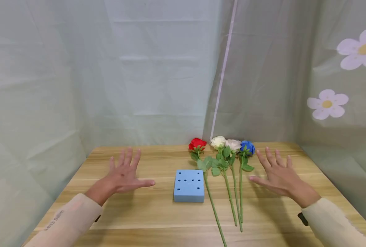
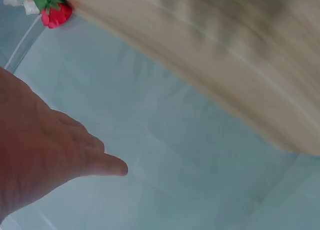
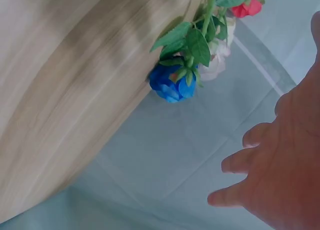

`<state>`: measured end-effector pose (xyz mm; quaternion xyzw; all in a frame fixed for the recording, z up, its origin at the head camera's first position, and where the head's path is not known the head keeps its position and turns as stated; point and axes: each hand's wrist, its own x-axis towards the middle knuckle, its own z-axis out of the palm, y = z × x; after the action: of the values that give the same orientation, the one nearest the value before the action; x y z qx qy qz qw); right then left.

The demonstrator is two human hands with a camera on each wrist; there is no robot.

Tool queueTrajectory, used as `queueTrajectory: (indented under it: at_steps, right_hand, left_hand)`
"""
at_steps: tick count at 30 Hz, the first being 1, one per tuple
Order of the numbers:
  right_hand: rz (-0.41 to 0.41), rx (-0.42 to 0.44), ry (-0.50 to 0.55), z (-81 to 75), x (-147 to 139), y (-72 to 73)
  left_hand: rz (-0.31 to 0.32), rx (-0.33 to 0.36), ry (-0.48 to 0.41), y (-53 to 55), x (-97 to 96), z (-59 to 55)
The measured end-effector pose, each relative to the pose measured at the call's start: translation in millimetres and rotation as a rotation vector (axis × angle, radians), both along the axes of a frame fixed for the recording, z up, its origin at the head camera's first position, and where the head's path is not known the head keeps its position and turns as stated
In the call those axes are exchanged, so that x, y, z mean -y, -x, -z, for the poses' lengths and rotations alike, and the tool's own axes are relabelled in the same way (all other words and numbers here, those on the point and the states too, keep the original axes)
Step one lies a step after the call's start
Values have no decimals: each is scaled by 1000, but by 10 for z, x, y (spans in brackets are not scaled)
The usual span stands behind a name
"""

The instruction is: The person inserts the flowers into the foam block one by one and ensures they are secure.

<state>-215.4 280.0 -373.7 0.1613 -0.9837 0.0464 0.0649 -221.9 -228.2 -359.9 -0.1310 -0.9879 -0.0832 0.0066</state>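
My left hand hovers over the left side of the table with its fingers spread, holding nothing. On the right, my right hand is likewise spread and bare, nearest to the blue rose. Between the hands sits a light blue block with several small round holes in its top. Right of it lie a red rose, a white rose and a pale pink rose, all with long green stems pointing toward me. The right wrist view shows the blue rose's head at the table's far edge.
The wooden table carries the block and the flowers. Grey-green curtains hang behind it and at both sides; the right one bears printed flowers. The rose heads lie along the back edge, and the red rose's stem reaches toward the front.
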Motion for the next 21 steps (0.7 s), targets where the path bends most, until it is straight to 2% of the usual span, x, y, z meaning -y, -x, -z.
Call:
queueTrajectory:
  at_steps: [5,9,13,21]
  right_hand:
    - [-47,46,63,44,32,37]
    - [-112,101,173,50,70,78]
    - [-156,119,237,77,133,145]
    - [-187,107,339,110,267,239]
  left_hand:
    - [87,28,-81,57,-54,129]
    - [196,132,-231,128,-82,260]
    - [256,224,-355,197,-149,350]
    - [331,239,-512,363,-400,516]
